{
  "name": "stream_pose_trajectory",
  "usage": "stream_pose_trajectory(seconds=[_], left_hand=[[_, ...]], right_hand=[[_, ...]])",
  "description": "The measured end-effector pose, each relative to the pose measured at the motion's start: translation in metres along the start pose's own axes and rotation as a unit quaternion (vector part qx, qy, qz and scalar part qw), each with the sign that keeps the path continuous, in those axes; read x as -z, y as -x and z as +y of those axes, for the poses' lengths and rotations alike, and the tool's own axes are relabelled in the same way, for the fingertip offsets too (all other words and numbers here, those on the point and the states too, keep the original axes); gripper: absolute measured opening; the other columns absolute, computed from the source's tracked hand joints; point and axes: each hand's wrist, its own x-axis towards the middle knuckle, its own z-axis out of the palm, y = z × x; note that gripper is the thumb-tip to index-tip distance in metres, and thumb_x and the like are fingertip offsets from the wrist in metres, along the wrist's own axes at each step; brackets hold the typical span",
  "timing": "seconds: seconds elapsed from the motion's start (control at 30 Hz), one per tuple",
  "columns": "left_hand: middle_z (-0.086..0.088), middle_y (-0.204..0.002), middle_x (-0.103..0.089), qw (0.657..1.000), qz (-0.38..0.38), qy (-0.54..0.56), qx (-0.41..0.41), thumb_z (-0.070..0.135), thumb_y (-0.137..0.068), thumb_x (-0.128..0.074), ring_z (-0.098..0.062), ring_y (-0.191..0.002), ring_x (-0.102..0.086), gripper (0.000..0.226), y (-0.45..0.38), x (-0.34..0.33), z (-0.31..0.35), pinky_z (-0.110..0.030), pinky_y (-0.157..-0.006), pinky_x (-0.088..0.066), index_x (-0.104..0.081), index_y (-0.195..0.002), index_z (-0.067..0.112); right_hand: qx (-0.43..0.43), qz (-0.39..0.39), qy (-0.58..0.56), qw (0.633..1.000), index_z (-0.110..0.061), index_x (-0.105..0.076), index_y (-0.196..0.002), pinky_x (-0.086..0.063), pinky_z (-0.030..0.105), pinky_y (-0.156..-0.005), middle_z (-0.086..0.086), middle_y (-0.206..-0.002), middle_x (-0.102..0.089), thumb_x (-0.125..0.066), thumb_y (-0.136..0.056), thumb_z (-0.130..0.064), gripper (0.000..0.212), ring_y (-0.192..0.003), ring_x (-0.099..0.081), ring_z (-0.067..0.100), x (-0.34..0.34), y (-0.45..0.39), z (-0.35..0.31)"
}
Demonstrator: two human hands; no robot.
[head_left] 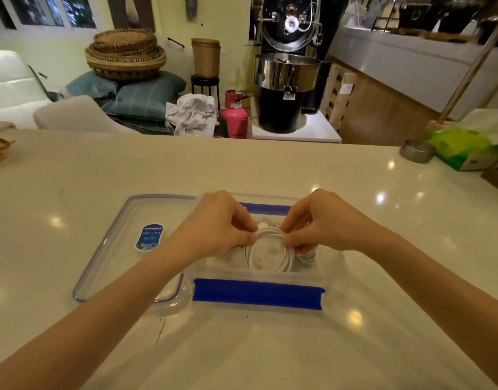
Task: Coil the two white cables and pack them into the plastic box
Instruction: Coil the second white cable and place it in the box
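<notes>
I see a glossy, smooth pale table (270,170) mirroring lamps. The clear plastic box (333,266) carries matt blue tape (257,294); its transparent plastic lid (121,237) at nine o'clock. The white cable (270,253) looks smooth, rubbery.

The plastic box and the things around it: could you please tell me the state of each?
Plastic box: open, lid off.
Lid: flat on the counter, left of the box, partly under its edge.
White cable coil: coiled, inside the box.
Left hand: pinching the coil's left side.
Right hand: pinching the coil's right side.
</notes>
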Motion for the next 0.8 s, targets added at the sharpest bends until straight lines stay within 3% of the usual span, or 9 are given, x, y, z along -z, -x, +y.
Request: stream_pose_trajectory(seconds=[0.17, 0.3, 0.5, 0.6, 0.8], left_hand=[[-0.003, -0.083, -0.074, 0.995, 0.029, -0.087, -0.028, 0.015, -0.076, -0.07, -0.006, -0.068, -0.061, 0.013, -0.001, -0.012, 0.003, -0.02, -0.073, -0.052, -0.074, -0.089, 0.012], [-0.011, -0.083, -0.074, 0.985, 0.016, -0.171, -0.02, 0.008, -0.081, -0.062, -0.019, -0.075, -0.066, 0.014, -0.002, -0.018, 0.004, -0.032, -0.074, -0.054, -0.074, -0.086, 0.008], [-0.008, -0.091, -0.071, 0.983, 0.021, -0.185, -0.004, 0.008, -0.082, -0.06, -0.018, -0.082, -0.063, 0.015, 0.0, -0.022, 0.004, -0.021, -0.07, -0.046, -0.073, -0.09, 0.009], [-0.008, -0.091, -0.07, 0.982, 0.013, -0.187, -0.004, 0.008, -0.081, -0.062, -0.019, -0.082, -0.062, 0.013, -0.002, -0.021, 0.004, -0.025, -0.075, -0.05, -0.072, -0.089, 0.008], [-0.007, -0.091, -0.07, 0.987, 0.007, -0.162, 0.003, 0.012, -0.081, -0.064, -0.01, -0.072, -0.053, 0.013, -0.004, -0.022, 0.003, -0.019, -0.071, -0.043, -0.071, -0.091, 0.01]], right_hand=[[0.0, 0.016, 0.049, 0.999, -0.012, -0.073, -0.076, -0.055, 0.015, -0.05, -0.004, -0.06, -0.068, -0.076, -0.07, -0.007, 0.008, -0.05, -0.067, 0.007, -0.006, 0.0, -0.001], [0.006, 0.047, 0.107, 0.993, -0.006, -0.072, -0.085, -0.06, 0.029, -0.065, 0.007, -0.072, -0.072, -0.076, -0.071, -0.01, 0.015, -0.059, -0.069, 0.016, -0.018, -0.005, -0.001], [0.008, 0.077, 0.177, 0.981, -0.01, -0.072, -0.074, -0.055, 0.027, -0.068, 0.003, -0.069, -0.067, -0.076, -0.071, -0.014, 0.006, -0.057, -0.056, 0.009, -0.03, -0.008, -0.004], [0.003, 0.083, 0.203, 0.976, -0.012, -0.073, -0.076, -0.055, 0.03, -0.072, 0.004, -0.075, -0.07, -0.074, -0.073, -0.016, 0.005, -0.067, -0.061, 0.014, -0.034, -0.008, -0.005], [-0.003, 0.077, 0.229, 0.97, -0.014, -0.072, -0.083, -0.055, 0.031, -0.076, 0.003, -0.081, -0.071, -0.07, -0.077, -0.017, 0.007, -0.074, -0.061, 0.015, -0.037, -0.01, -0.004]])
